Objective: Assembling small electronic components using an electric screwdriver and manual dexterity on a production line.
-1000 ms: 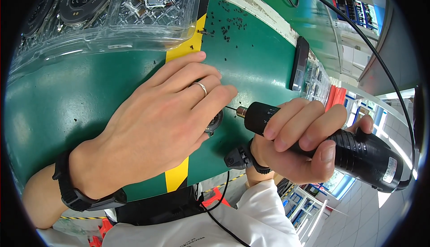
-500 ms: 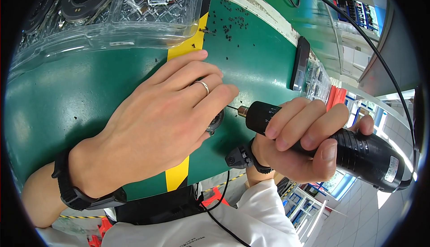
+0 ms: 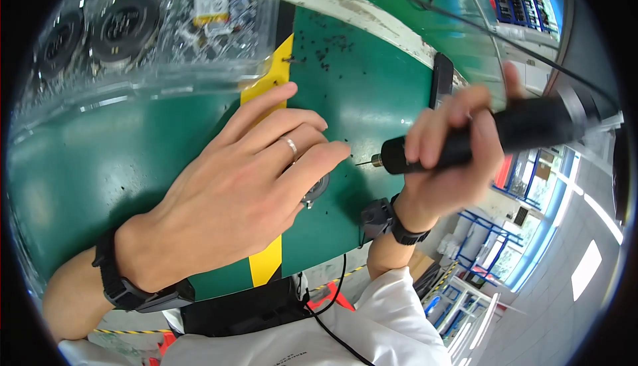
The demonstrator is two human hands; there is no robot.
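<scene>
Left hand: The left hand (image 3: 226, 180) is spread flat-ish, with bent fingers, over a small round thing. A smooth, shiny ring (image 3: 291, 145) is on one finger. The palm hides the grip, so I cannot tell if it pinches or just presses.
Round thing: The round thing (image 3: 317, 190) peeks out by the thumb side, gray and shiny like metal, with a curved rim. It is nearer the bench's near edge than its far edge.
Right hand: The right hand (image 3: 452, 157) is blurry and wraps tight around a fat black power screwdriver (image 3: 531, 123).
Screwdriver tip: The thin metal bit (image 3: 363, 163) points left, apart from the round thing.
Bench: The bench (image 3: 359, 107) is smooth and green, with a yellow and black stripe (image 3: 267, 260) across it. The pale strip (image 3: 362, 14) on its far edge is rough and chipped.
Tiny bits: Black bits (image 3: 330, 44), too small to name, lie scattered near the far edge.
Tray: A see-through plastic tray (image 3: 199, 87) fills the far left corner, with round dark discs (image 3: 126, 27) inside.
</scene>
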